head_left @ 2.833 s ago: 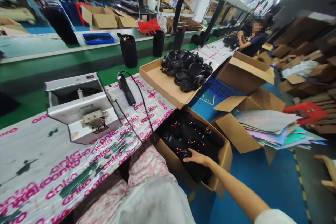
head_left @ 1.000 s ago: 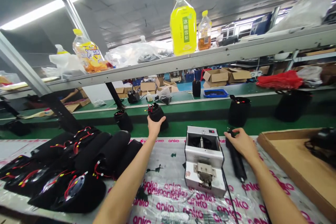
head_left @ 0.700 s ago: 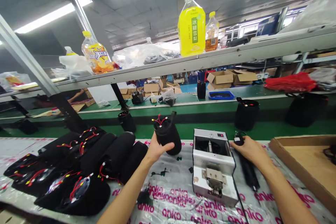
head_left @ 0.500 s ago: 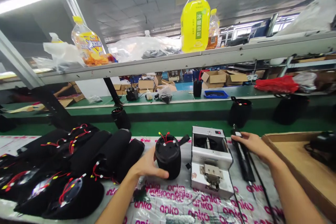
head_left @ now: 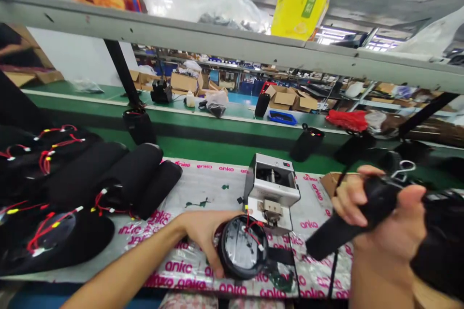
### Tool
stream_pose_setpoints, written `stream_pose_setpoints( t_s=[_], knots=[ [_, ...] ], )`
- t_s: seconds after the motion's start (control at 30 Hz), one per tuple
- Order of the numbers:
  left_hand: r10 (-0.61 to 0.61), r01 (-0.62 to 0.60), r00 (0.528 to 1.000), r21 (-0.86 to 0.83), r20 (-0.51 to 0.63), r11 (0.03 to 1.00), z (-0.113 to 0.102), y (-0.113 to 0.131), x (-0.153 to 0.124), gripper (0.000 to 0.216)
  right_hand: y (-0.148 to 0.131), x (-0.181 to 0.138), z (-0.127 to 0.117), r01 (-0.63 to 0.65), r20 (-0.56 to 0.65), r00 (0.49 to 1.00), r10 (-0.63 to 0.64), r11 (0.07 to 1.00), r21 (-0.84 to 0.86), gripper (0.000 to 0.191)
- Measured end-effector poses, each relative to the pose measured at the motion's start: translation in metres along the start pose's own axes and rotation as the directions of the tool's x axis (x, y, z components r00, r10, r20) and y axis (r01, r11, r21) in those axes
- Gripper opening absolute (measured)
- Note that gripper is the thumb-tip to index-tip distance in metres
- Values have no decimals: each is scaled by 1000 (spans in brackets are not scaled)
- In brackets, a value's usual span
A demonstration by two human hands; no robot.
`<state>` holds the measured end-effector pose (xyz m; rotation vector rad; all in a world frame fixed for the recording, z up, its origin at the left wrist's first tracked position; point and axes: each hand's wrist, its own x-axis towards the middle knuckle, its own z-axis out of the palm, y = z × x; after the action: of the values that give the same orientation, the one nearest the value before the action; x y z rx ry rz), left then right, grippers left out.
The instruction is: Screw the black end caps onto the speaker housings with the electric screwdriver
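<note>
My left hand (head_left: 206,236) grips a black cylindrical speaker housing (head_left: 242,248) low at the bench front. Its round end faces up toward me, with red wires ending in small yellow and white connectors. A black strap (head_left: 281,255) lies against the housing's right side. Just behind stands a silver screw feeder (head_left: 272,193). Raised at the right, my right hand (head_left: 380,217) is closed around a long black object (head_left: 337,239) with a metal loop (head_left: 404,169) at its upper end. Blur hides what exactly this object is, and its lower end points down left.
Several black housings (head_left: 105,169) with red wires are piled at the left. A shelf beam (head_left: 217,38) crosses above the bench, carrying bags and bottles. Beyond it runs a green conveyor (head_left: 203,142) with more black cylinders. A cardboard box (head_left: 331,183) sits at right.
My view has dipped. The speaker housing, upright before, is tipped with its end toward me and closer. My right hand, earlier at a black corded tool beside the feeder, has risen and moved right.
</note>
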<state>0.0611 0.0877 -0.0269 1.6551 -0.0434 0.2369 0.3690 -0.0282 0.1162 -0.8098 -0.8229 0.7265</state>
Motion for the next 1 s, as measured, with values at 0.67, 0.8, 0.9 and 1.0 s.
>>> stream_pose_setpoints(
  t_s=[0.67,0.8,0.9,1.0],
  knots=[
    [80,-133,956,-174,-283,976,34,35,6,61,50,-11,54,262,249,947,-202,935,-240,32],
    [68,-126,950,-177,-304,976,36,34,5,63,44,-1,53,104,212,975,-71,983,-148,44],
    [69,-130,947,-177,-315,976,38,33,3,64,24,-5,57,71,258,966,-26,983,-167,66],
    [105,-157,942,-141,-319,977,40,33,3,63,10,-18,66,99,334,942,-31,977,-190,74]
  ],
)
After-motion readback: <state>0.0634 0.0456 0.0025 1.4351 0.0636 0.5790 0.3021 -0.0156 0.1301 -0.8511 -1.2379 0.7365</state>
